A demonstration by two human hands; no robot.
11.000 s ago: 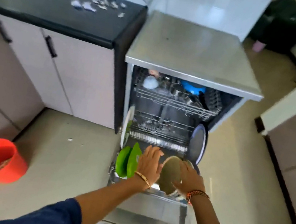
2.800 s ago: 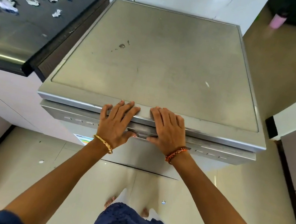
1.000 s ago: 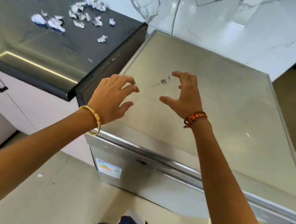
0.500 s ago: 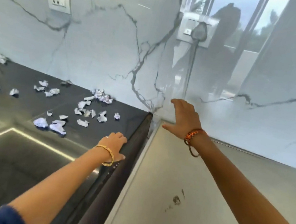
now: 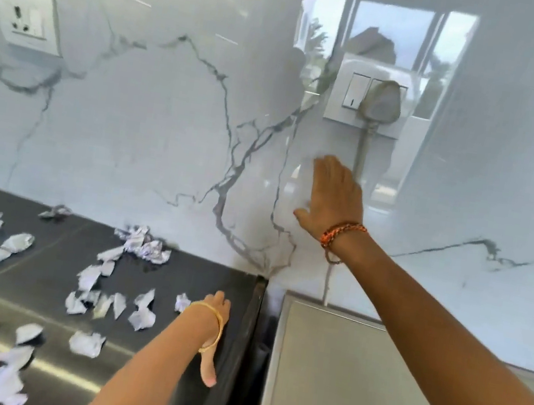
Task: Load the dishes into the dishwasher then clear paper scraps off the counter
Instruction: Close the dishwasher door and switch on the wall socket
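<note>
Several crumpled white paper scraps lie scattered over the black counter, from the wall to its front edge. My left hand rests on the counter near its right edge, just right of the nearest scrap, and holds nothing. My right hand is raised with straight fingers against the marble wall, just below a switch plate with a grey plug in it. The dishwasher's steel top lies under my right forearm; its door and the dishes are out of view.
A grey cord drops from the plug behind my right hand. A second wall socket sits at upper left. A narrow dark gap separates the counter from the dishwasher.
Both hands left the dishwasher top as my view rose to the wall. My right hand climbed up the wall toward the plug; my left hand stays on the counter's right edge.
</note>
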